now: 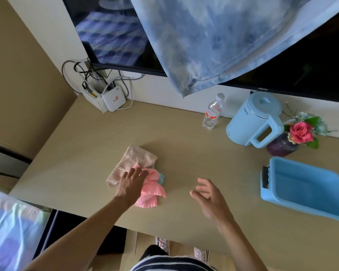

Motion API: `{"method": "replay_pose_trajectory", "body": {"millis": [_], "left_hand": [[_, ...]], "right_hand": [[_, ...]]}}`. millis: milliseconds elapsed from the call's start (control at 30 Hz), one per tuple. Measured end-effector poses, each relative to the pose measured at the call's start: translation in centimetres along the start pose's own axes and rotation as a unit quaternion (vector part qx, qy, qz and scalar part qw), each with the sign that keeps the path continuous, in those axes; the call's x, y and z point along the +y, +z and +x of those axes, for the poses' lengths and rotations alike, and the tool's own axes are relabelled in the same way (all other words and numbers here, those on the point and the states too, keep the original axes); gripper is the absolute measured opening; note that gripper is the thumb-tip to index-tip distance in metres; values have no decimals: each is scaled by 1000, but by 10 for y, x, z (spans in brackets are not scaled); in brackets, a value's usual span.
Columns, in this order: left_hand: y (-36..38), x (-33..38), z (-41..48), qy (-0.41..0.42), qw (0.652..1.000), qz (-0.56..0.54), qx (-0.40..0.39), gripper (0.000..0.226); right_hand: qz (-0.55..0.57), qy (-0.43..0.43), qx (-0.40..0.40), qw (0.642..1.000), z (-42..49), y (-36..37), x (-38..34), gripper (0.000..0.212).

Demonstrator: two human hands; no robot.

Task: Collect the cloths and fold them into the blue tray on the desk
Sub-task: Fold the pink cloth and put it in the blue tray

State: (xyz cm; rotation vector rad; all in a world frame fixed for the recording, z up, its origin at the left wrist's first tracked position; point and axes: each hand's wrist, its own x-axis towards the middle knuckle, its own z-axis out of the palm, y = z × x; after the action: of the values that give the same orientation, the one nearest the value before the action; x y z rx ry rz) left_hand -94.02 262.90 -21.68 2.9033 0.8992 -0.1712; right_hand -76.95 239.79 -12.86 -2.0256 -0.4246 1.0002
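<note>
A: Where do things stand on the desk (pixel 184 153)?

B: The blue tray (pixel 305 184) is at the right end with no cloth in it. The cloths are in one loose heap left of centre, well apart from the tray. The beige cloth (pixel 133 159) is the biggest and lies at the back. The pink cloth (pixel 155 190) is crumpled in front of it, and a corner of a pale teal cloth (pixel 161 178) peeks out between them.

A: And the hands?

B: The left hand (pixel 130 184) lies on the heap. Its fingers (pixel 140 172) are stretched flat over the pink and beige, touching them but not gripping. The right hand (pixel 209 200) hovers above bare desk, fingers loosely spread, holding nothing.

A: How will they handle?

B: They look like fluffy towelling, so light and limp. They'll probably sag and cling to each other rather than slide. I'd separate them one at a time, pinching two corners of a hemmed edge. The pink cloth's scalloped border looks the easiest to catch.
</note>
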Motion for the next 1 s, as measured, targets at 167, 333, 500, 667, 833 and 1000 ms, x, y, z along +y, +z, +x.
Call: {"method": "replay_pose_trajectory", "body": {"millis": [167,333,500,667,833,1000], "left_hand": [[-37,17,13,-13,965,-255,60,27],[-100,63,4,-3,841,-540,16,23],[-138,108,-1,-34,740,-672,-22,27],[-146,141,1,-39,741,-670,9,25],[-153,166,3,104,854,-509,25,58],[-159,191,12,163,891,-406,126,33]], "right_hand": [[-2,-18,-3,1000,-11,4,11,55],[-55,-128,-44,989,-18,-13,1,82],[-34,-224,-2,974,-23,-36,-15,59],[12,-257,77,963,-27,-70,-21,17],[72,-275,82,955,-32,-99,-34,24],[135,-263,89,951,-36,-119,-53,24]]}}
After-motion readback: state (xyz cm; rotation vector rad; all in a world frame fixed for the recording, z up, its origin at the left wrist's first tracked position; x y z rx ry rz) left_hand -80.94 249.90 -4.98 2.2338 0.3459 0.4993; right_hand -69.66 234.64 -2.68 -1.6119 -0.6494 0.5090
